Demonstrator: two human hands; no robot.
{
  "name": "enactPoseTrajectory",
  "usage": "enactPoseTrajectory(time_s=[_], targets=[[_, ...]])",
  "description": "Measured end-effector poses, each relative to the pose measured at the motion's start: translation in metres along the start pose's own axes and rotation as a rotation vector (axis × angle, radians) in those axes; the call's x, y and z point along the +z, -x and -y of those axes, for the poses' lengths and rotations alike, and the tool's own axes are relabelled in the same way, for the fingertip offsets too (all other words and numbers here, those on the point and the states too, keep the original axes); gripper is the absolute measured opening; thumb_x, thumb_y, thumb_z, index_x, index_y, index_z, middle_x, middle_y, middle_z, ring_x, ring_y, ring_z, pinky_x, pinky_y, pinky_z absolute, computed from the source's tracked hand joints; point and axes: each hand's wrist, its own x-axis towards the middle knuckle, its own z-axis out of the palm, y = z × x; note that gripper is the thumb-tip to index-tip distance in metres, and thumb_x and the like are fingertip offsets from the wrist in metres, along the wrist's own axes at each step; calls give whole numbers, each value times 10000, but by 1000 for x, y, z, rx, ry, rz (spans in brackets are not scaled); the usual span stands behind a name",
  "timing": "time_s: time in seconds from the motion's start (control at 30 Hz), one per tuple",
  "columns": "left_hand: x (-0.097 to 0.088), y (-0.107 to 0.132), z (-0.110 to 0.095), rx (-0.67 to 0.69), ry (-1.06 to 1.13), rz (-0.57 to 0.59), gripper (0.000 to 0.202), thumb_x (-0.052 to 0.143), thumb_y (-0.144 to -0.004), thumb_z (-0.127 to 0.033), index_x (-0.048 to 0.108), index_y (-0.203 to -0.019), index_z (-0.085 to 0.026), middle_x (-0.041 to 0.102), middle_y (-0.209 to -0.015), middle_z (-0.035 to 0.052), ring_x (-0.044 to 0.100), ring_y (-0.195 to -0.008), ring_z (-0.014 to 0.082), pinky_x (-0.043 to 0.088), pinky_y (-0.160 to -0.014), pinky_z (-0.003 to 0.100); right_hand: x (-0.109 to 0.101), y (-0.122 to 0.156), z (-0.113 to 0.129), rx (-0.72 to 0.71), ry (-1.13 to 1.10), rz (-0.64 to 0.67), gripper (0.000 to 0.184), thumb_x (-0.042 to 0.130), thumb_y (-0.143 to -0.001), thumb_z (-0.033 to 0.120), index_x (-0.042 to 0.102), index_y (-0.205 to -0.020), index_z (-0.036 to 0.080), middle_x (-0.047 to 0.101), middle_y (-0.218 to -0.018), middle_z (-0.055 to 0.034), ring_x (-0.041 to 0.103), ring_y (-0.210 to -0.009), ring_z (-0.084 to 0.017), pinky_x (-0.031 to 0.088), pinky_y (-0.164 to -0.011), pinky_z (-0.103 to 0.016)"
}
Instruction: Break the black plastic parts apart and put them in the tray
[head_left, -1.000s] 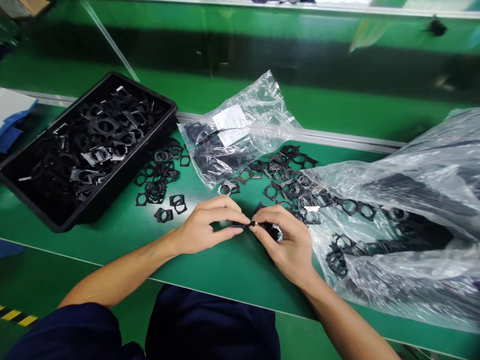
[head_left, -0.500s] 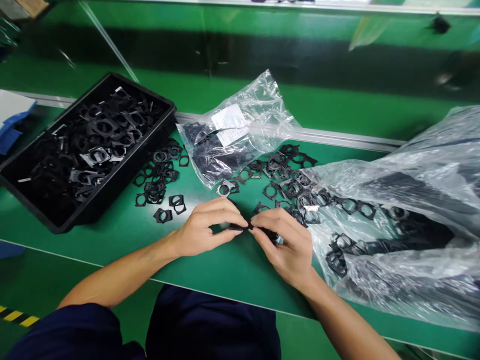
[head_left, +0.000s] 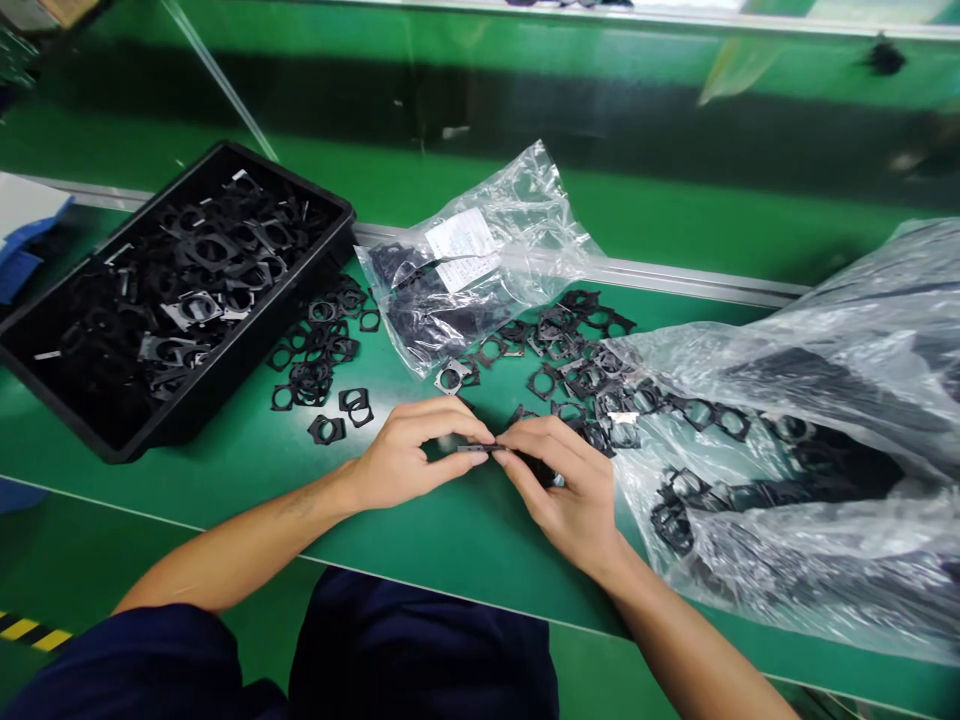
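Observation:
Between my two hands is a thin black plastic frame (head_left: 474, 449), seen nearly edge-on above the green table (head_left: 442, 545). My left hand (head_left: 416, 455) pinches it between thumb and fingers from the left. From the right, my right hand (head_left: 559, 480) closes its thumb and fingertips on the frame's other end. My fingers hide most of that end, so I cannot tell whether a second piece is there. Just beyond my hands lies a heap of similar black frames (head_left: 541, 381) with round openings, some partly behind my right hand.
A black bin (head_left: 142, 440) full of such frames stands at the left. Behind my hands lies a clear bag (head_left: 525, 215) with a white label. A large open plastic bag (head_left: 810, 580) of frames covers the right side. Several loose frames (head_left: 326, 430) lie near the bin.
My right hand has shifted slightly left, closer to my left hand. The held frame shows a little more of its edge between the fingertips.

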Motion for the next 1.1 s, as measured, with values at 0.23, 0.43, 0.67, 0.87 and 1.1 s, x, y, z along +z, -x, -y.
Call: enactPoseTrajectory(time_s=[0.23,0.43,0.67,0.87,1.1], targets=[[-2,-1,1,-86,51,39,68,734,-883,-219,744,-930,-171,755,-856,58,695,-778,147,569,-740,260,-2,-2,2,104,-106,73,65,657,-930,157,679,-904,212,706,-887,-46,667,-786,-169,574,-735,-310],[-1,-3,4,-347,189,-42,214,815,-812,-347,747,-813,-145,759,-764,49,707,-692,145,571,-666,237,-3,-3,2,296,-223,20,84,656,-944,285,652,-898,216,673,-899,-42,659,-799,-169,571,-704,-287],[3,-4,9,-612,410,-48,310,856,-748,-420,769,-836,-136,789,-754,65,747,-672,176,598,-632,245,-2,-5,-2,481,-403,-1,204,770,-850,376,675,-834,197,681,-794,-21,637,-693,-145,572,-667,-270],[1,-6,9,-688,464,-39,344,895,-685,-424,770,-813,-130,791,-732,71,771,-691,211,629,-668,285,-2,-4,-2,483,-377,-47,225,791,-827,398,694,-808,196,685,-770,-27,632,-673,-149,576,-656,-279],[10,-3,9,-743,627,-104,368,896,-693,-434,784,-844,-117,800,-777,88,764,-690,194,636,-683,286,-1,-5,-1,500,-400,-50,203,798,-819,365,686,-814,196,670,-751,-13,620,-656,-137,569,-655,-267]])
